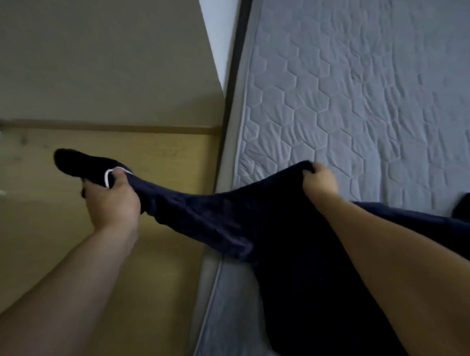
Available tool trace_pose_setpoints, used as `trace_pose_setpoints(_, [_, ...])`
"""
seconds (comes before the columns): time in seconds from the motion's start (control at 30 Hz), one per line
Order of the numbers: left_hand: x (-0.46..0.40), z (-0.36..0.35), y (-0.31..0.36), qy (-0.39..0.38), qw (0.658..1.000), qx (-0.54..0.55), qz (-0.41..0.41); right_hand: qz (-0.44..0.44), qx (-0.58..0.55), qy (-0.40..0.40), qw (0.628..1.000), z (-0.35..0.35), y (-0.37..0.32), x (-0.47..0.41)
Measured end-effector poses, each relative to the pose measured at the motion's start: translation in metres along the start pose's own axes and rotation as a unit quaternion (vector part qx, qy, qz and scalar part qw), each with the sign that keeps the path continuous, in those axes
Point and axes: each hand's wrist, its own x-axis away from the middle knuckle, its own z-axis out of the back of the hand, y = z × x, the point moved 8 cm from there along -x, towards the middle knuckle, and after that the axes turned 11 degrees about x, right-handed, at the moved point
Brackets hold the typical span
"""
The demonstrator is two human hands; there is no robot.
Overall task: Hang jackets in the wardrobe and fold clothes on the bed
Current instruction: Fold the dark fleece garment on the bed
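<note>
The garment [253,221] is dark navy with a white cord [108,176]. The mattress [364,102] is pale grey, quilted in hexagons (white piping). The floor [59,65] looks tan-yellow, perhaps wood.

Yellowish floor [67,225], white wall [215,30]

Left of the hands runs a tan wood surface [104,66] with a seam across it — floor or panel, hard to tell; a white strip [215,30] narrows toward the top beside a dark edge [233,71]; right of them lies a grey quilted mattress [365,89], stitched in hexagons; the light is dim and even.
</note>
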Motion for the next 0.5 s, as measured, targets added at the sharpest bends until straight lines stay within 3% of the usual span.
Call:
trace_pose_setpoints(0.07, [-0.018, 0.025, 0.0, 0.038, 0.997, -0.061, -0.012, -0.038, 0.045, 0.07, 0.996, 0.02, -0.015, -0.02])
trace_pose_setpoints(0.13, [-0.023, 0.032, -0.003, 0.024, 0.993, -0.11, -0.015, -0.103, 0.206, 0.042, 0.972, 0.011, -0.018, -0.024])
trace_pose_setpoints(0.2, [-0.018, 0.025, -0.007, -0.015, 0.996, -0.084, -0.01, -0.114, 0.296, -0.039, 0.948, -0.02, -0.025, -0.009])
trace_pose_setpoints(0.33, [-0.005, 0.008, 0.0, -0.076, 0.997, -0.009, -0.023, 0.05, 0.226, -0.183, 0.955, -0.081, -0.049, 0.04])
trace_pose_setpoints(0.4, [-0.003, 0.005, 0.01, -0.077, 0.996, 0.006, -0.051, 0.069, 0.198, -0.194, 0.958, -0.076, -0.041, 0.056])
trace_pose_setpoints(0.5, [0.014, -0.01, 0.038, -0.087, 0.985, 0.02, -0.146, 0.069, 0.256, -0.202, 0.943, -0.05, 0.011, 0.069])
